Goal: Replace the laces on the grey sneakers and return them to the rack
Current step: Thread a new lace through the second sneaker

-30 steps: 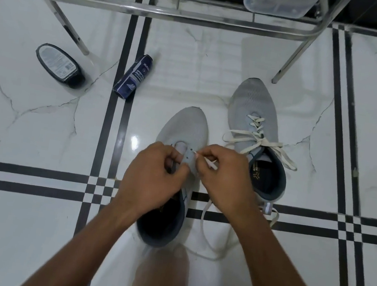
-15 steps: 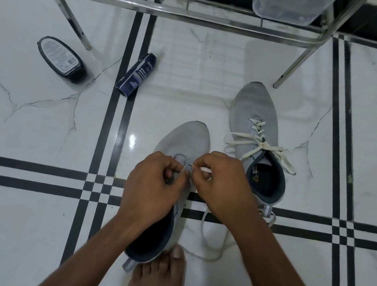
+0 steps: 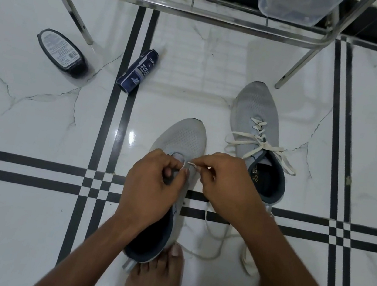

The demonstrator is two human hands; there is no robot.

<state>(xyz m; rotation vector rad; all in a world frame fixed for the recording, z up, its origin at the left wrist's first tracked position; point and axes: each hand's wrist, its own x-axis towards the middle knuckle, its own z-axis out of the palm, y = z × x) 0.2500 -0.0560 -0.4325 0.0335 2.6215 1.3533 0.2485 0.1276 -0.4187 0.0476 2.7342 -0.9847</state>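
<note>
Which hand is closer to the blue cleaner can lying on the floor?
Left. The left hand works at the unlaced sneaker, below and right of the can; the right hand sits farther right.

Floor (image 3: 16, 190): white marble tile w/ black stripe lines. Near grey sneaker (image 3: 180, 141) lies toe-away, centre frame, unlaced. Left hand (image 3: 151, 186) grips its eyelet area, fingers curled. Right hand (image 3: 225, 185) pinches the tip of a white lace (image 3: 209, 256) at the eyelet; rest of the lace trails loose on the floor under the right forearm. A bare foot (image 3: 154, 282) touches the sneaker's heel. Second grey sneaker (image 3: 258, 109), laced and tied in white, sits just to the right. Steel rack (image 3: 178, 6) stands beyond, w/ a clear plastic container (image 3: 298, 5) on it. Sneaker-cleaner can (image 3: 137, 71) and black polish bottle (image 3: 61, 52) lie on the floor at left.
</note>
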